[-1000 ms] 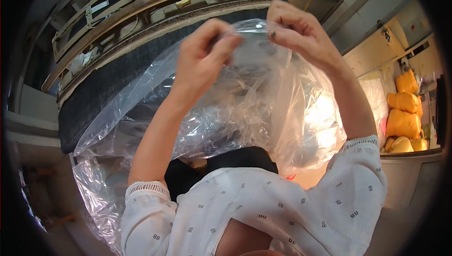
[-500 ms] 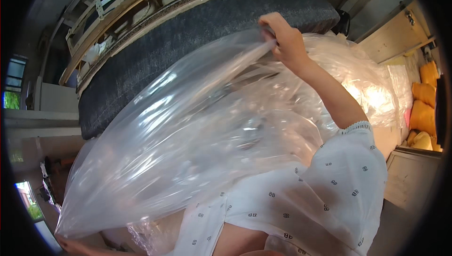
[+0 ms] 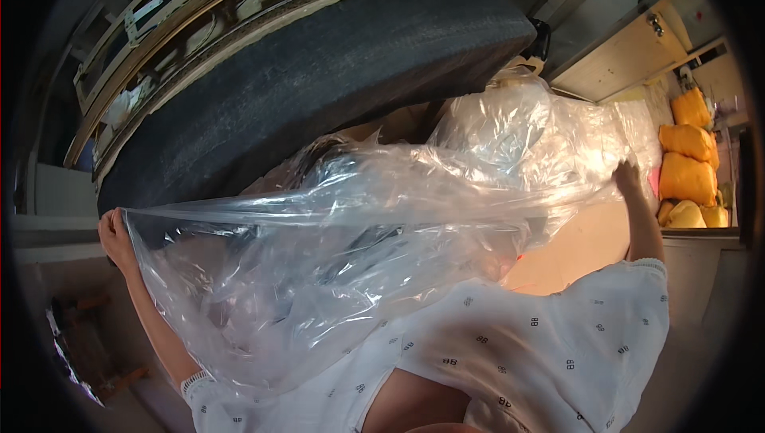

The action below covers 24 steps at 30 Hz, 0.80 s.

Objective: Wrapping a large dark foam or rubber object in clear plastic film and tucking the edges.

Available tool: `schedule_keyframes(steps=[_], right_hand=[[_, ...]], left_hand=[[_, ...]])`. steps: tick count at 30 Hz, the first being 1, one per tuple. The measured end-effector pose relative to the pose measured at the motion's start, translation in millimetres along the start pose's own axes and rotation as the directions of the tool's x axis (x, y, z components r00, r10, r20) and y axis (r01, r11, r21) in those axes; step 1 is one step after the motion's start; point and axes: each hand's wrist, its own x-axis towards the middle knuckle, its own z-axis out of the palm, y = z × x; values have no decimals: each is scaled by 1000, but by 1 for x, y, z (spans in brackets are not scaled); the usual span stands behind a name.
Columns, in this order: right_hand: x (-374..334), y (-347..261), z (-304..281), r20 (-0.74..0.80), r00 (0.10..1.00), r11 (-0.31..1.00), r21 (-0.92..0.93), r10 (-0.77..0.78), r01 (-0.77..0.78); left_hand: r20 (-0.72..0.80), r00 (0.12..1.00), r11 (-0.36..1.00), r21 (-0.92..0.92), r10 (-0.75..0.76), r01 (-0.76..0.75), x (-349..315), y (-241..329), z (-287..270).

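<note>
A large clear plastic sheet [image 3: 319,262] is stretched between my two hands, its upper edge pulled nearly straight across in front of me. At the far left my left hand [image 3: 117,238] is closed on one corner, beside the near left end of the dark padded table. Out to the right, my right hand [image 3: 628,174] grips the other end; its fingers are small and partly hidden. Slack film hangs in folds toward my white patterned top. More crumpled clear plastic [image 3: 510,126] is heaped beyond the sheet at the right.
A long dark padded table [image 3: 311,66] runs across the far side, with a wooden rack [image 3: 151,50] behind it. Stacked yellow bundles [image 3: 687,174] stand at the far right near a pale wooden panel [image 3: 621,50]. A pale surface [image 3: 570,254] shows below the plastic.
My right hand has moved from over the dark table out to the right. My left hand has come up from the lower left, and the billowing sheet is now drawn taut along its edge.
</note>
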Motion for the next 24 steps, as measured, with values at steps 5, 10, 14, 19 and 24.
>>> schedule_keyframes(steps=[5,10,14,19,24], right_hand=[[124,155,-238,-228,690,51,962,687,267],[63,47,-490,-509,247,117,581,824,806],[134,-94,-450,-837,500,344,548,224,762],[173,-126,-454,-773,627,417,604,99,679],[210,-114,-465,-753,654,156,656,75,738]], left_hand=[[-49,988,989,8,-147,147,34,-94,61],[44,972,973,22,-231,230,21,-115,41],[77,989,992,39,-123,120,9,-150,19],[253,916,948,152,-311,280,25,-240,-18],[241,899,923,-27,-366,383,34,-168,5]])
